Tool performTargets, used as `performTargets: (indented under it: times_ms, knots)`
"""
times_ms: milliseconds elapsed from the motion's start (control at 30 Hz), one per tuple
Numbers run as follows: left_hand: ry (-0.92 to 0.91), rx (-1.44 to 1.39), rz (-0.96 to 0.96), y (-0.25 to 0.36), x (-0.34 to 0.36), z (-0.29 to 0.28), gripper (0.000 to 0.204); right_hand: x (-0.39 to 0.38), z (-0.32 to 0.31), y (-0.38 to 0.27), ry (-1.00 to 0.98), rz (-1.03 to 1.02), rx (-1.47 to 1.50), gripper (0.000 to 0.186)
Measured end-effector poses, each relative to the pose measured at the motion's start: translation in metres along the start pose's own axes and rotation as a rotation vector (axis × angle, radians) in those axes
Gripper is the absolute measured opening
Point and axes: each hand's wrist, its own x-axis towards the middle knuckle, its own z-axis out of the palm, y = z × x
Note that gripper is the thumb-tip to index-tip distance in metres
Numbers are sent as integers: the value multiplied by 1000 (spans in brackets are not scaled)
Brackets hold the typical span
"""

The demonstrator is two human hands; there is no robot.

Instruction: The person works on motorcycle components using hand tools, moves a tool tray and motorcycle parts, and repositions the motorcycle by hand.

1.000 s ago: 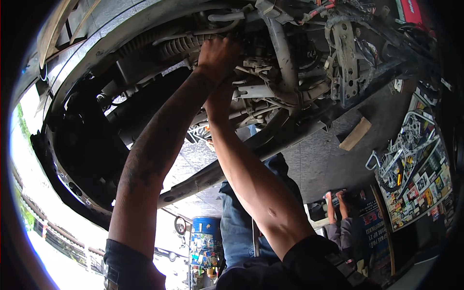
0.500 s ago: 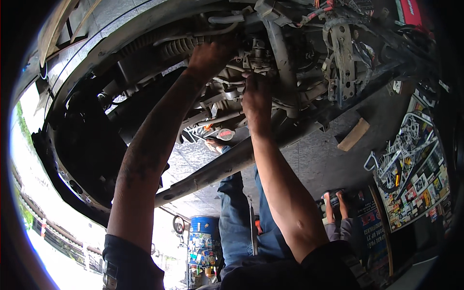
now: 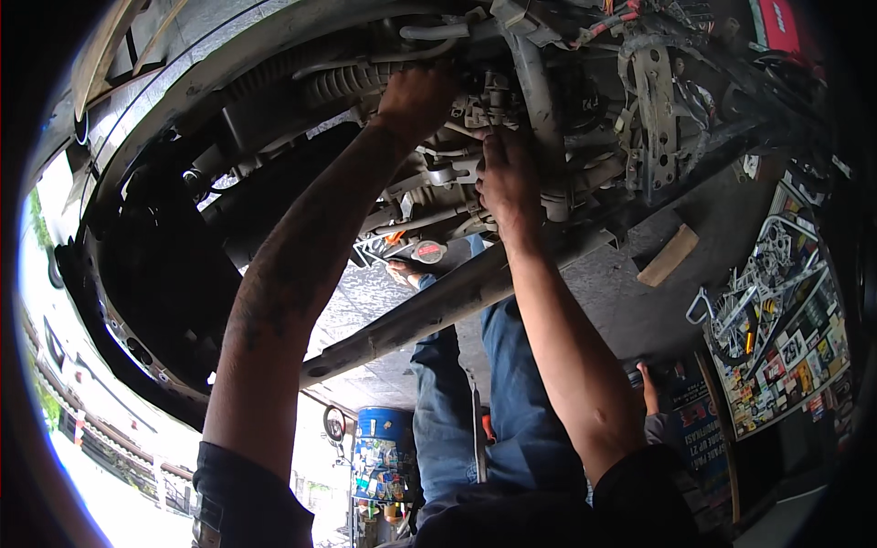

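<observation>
My left hand [image 3: 416, 99] reaches up into the underside of a dark, grimy scooter-like vehicle, beside a corrugated hose [image 3: 343, 84]. Its fingers are curled, their tips hidden among the parts. Below and right of it, my right hand [image 3: 507, 187] has its fingers bent together against small pipes and fittings; what they hold is too small to make out. A metal valve-like fitting [image 3: 494, 96] sits just above those fingertips. A thick tube [image 3: 539, 91] runs down past my right hand, and a bracket with holes [image 3: 656, 114] is farther right.
A long frame tube [image 3: 411, 333] crosses above my jeans [image 3: 521, 384]. On the right lie a wood block [image 3: 667, 254] and a sticker-covered board [image 3: 781, 365] with metal parts. A blue drum [image 3: 384, 429] stands at bottom. Another person's bare leg [image 3: 650, 388] shows lower right.
My right hand has come out from beneath my left hand and shifted right, uncovering fittings between them. My left hand has shifted slightly. The other person's legs are now more covered by my arm.
</observation>
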Motion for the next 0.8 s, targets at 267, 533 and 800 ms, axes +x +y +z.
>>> performTargets:
  times_ms: [267, 533, 800]
  knots:
    - [-24, 45, -138, 11, 12, 11, 16, 0, -13, -48, 52, -293, -453, 18]
    - [-68, -101, -214, 15, 13, -11, 27, 39, -24, -41, 346, -502, -542, 21]
    - [-249, -45, -164, 7, 8, -27, 23, 37, -25, -47, 29, -606, -943, 18]
